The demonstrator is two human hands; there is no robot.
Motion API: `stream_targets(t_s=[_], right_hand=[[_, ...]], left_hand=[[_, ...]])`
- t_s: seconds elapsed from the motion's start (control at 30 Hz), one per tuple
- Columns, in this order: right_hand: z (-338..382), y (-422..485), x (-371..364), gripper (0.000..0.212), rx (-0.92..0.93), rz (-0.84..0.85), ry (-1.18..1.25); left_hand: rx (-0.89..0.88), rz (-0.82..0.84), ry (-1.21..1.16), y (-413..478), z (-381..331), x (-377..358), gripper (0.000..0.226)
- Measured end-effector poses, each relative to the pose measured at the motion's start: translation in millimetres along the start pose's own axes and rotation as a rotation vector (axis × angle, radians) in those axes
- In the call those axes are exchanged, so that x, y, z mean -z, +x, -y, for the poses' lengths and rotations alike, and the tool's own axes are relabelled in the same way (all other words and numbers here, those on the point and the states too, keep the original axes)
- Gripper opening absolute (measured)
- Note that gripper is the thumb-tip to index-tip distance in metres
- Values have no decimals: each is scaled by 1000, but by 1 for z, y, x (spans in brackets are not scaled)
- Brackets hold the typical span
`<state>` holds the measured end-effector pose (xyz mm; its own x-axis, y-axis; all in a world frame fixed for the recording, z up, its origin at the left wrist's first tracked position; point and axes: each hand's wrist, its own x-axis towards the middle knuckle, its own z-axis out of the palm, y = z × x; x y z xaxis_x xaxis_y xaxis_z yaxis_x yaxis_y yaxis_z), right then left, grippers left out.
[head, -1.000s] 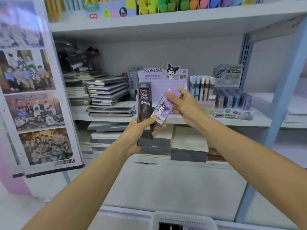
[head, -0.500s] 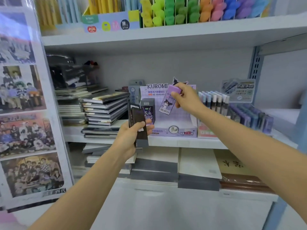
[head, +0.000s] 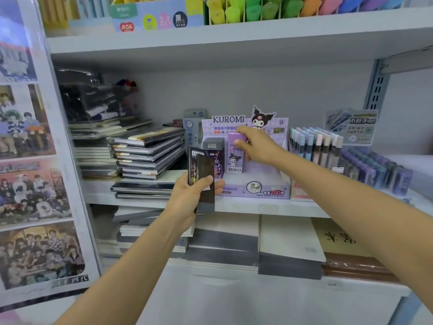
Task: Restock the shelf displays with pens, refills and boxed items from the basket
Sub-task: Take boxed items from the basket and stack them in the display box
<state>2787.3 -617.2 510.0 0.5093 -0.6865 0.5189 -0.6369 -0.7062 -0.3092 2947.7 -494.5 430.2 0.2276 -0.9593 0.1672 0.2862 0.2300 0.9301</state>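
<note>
Right hand (head: 256, 147) pinches the top of a lilac Kuromi refill case (head: 235, 160), upright inside the lilac cardboard display box (head: 257, 191) beside a grey case (head: 212, 146); left hand (head: 187, 200) grips dark flat packs (head: 203, 184).

You face a pale grey shelving bay: an upper shelf (head: 257, 36) runs across the top and a middle shelf (head: 269, 208) lies below it, with a plain grey back panel (head: 234, 90) between them. At your right rises a slotted blue-grey upright (head: 377, 90). At your left stands a glossy poster panel (head: 35, 184) of group photos. The light is soft and even
</note>
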Motion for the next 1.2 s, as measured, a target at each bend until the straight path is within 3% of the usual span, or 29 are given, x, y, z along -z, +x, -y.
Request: stream_targets(t_s=[0.27, 0.47, 0.67, 0.77, 0.83, 0.9, 0.97, 1.1, 1.2], right_hand=[[-7, 0, -18, 31, -19, -31, 74], [-10, -5, -28, 27, 29, -223, 61], [-2, -13, -21, 35, -39, -201, 22], [9, -23, -16, 34, -31, -235, 263], [18, -36, -14, 28, -85, -124, 592], [26, -48, -16, 25, -130, 25, 771], [29, -56, -17, 22, -132, 28, 839], [24, -64, -5, 20, -170, -162, 848], [17, -74, 2, 18, -89, -119, 783]], left_hand=[[-6, 13, 7, 2, 4, -2, 21], [27, 29, 7, -2, 0, -5, 26], [14, 37, 24, -11, -7, -6, 29], [7, 23, 29, -14, -10, -6, 31], [10, 17, 62, -16, -10, -9, 33], [-2, 22, 86, -18, -10, -13, 31], [-11, 27, 106, -21, -9, -17, 28], [7, -27, 134, -27, -12, -19, 20], [28, -93, 110, -28, -15, -19, 15]])
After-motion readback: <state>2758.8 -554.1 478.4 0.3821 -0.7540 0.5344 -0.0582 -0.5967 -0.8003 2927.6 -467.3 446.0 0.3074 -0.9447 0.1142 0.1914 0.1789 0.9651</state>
